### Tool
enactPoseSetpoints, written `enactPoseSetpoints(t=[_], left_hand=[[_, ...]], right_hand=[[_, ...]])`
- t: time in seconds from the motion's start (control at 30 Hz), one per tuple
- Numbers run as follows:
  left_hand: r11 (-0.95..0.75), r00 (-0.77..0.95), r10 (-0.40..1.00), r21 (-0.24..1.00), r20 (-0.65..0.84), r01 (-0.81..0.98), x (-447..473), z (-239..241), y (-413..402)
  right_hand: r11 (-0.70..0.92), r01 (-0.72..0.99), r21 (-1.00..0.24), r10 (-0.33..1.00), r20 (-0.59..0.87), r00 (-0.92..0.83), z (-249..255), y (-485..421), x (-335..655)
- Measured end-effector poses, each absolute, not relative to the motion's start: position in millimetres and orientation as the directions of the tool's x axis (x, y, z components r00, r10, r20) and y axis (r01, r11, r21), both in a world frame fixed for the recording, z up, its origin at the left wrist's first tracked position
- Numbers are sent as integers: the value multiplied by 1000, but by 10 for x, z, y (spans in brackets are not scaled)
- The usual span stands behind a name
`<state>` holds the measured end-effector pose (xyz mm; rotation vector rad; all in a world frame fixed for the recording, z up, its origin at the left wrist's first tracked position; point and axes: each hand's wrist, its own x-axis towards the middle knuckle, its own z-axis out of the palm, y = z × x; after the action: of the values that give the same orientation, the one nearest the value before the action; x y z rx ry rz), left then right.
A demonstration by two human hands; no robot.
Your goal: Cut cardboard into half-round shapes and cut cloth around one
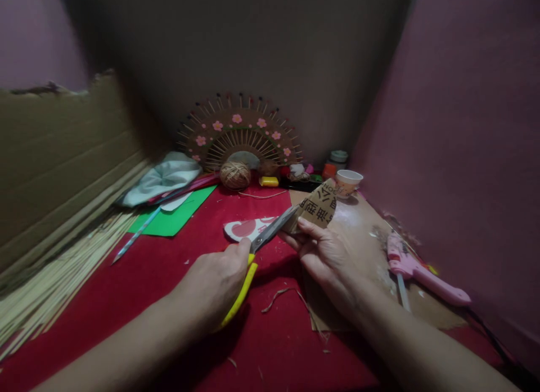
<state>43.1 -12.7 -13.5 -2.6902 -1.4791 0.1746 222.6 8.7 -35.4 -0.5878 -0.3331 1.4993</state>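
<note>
Brown corrugated cardboard piece [319, 207] printed with black characters sits pinched in the person's right hand [327, 257], thumb on top and fingers curled beneath, held just above the red cloth-covered table [147, 279]. The left hand [215, 282] is closed around the yellow handles of the steel-bladed scissors [257, 257], whose blades meet the piece's left edge; whether they are biting in or only touching is hard to tell in the dim light.

The piece looks light and stiff, likely to crease rather than flop, and best gripped close to the cut line so it does not twist. Beneath it lies a flat brown cardboard sheet [363, 240], with a pink glue gun [417, 271] near the right wall. A ball of tan twine [235, 174], a paper cup [348, 181] and a fan-shaped stick ornament with pink flowers [240, 136] crowd the back; pale bamboo sticks [50, 279] line the left. Open room is the red cloth between the forearms.
</note>
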Motion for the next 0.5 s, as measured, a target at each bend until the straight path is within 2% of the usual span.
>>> enactPoseSetpoints(t=[0.1, 0.2, 0.27, 0.4, 0.5], left_hand=[[-526, 519, 850, -161, -88, 835, 437, -105, -142], [-539, 536, 842, -140, -57, 831, 431, -102, -149], [-536, 534, 844, -69, -41, 841, 423, -108, -147], [-510, 511, 858, 201, 49, 837, 401, -140, -125], [-562, 534, 827, 277, 175, 779, 380, -180, -102]], right_hand=[[-21, -833, -553, 987, -147, 72, -360, 87, 2223], [-10, -832, -555, 987, -138, 80, -364, 87, 2229], [-11, -826, -564, 989, -127, 74, -361, 88, 2240], [-10, -819, -573, 990, -123, 74, -341, 79, 2258], [-25, -816, -577, 991, -120, 54, -332, 67, 2254]])
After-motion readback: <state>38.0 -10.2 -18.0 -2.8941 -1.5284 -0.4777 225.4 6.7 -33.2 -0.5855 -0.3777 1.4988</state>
